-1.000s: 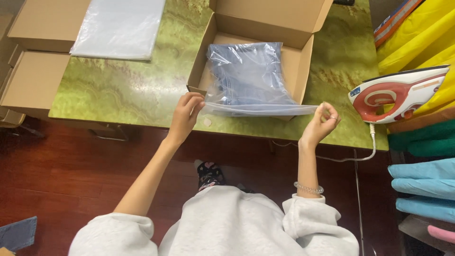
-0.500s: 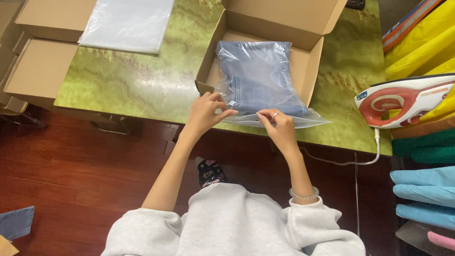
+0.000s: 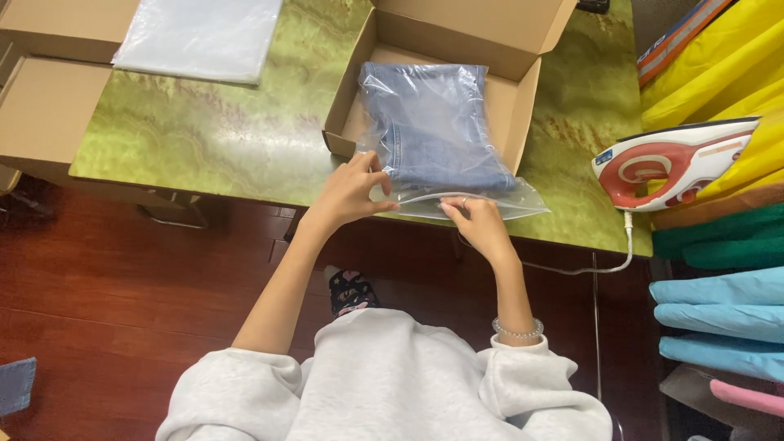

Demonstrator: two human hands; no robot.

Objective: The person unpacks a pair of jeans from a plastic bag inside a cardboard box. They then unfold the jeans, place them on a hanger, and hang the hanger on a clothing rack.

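Jeans (image 3: 437, 139) sit bagged inside the cardboard box (image 3: 523, 98) — left hand (image 3: 351, 192) and right hand (image 3: 474, 220) pinch the clear bag (image 3: 490, 200)'s open edge, unsealed.

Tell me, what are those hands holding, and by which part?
Both hands pinch the clear plastic bag of folded jeans at its open near edge: the left hand at the left end, the right hand near the middle.

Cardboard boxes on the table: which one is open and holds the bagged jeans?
The box nearest both hands, its lid raised; the left-edge boxes lie flat and show nothing inside.
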